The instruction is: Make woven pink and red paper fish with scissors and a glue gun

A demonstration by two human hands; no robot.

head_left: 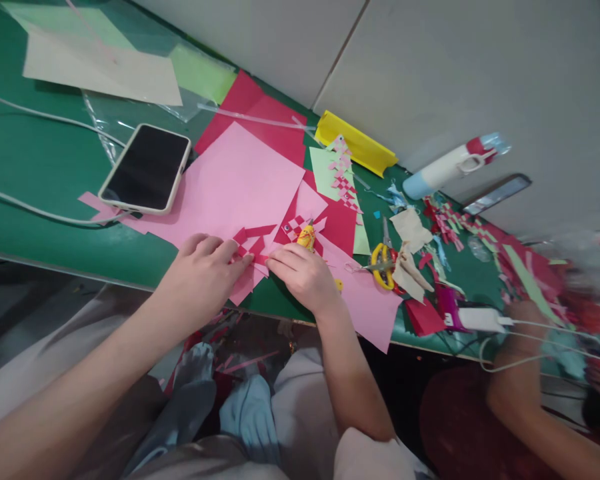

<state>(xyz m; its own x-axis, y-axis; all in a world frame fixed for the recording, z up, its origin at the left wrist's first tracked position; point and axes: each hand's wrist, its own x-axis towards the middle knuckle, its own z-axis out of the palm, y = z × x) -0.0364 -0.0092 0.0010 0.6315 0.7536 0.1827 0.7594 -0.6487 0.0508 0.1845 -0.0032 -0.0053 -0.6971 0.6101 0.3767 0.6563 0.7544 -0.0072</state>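
Low over the pink sheets near the table's front edge, my left hand (207, 267) pinches a piece of red and pink paper strips (253, 240), partly woven together. From the other side my right hand (303, 275) holds the end of a strip, thumb and fingers pressed together. Just beyond its knuckles lies a checked red and pink woven paper fish (293, 229) with a round eye. A yellow object (307, 237) with a dark tip lies by that hand, its lower part hidden. My fingers cover part of the strips.
Left lies a phone (147, 167) on a large pink sheet (245, 170). Behind are a yellow holder (357, 143) and more woven pieces (344, 175). Yellow-handled scissors (381, 265), a bottle (447, 167) and white cables lie right, near another person's arm (520, 380).
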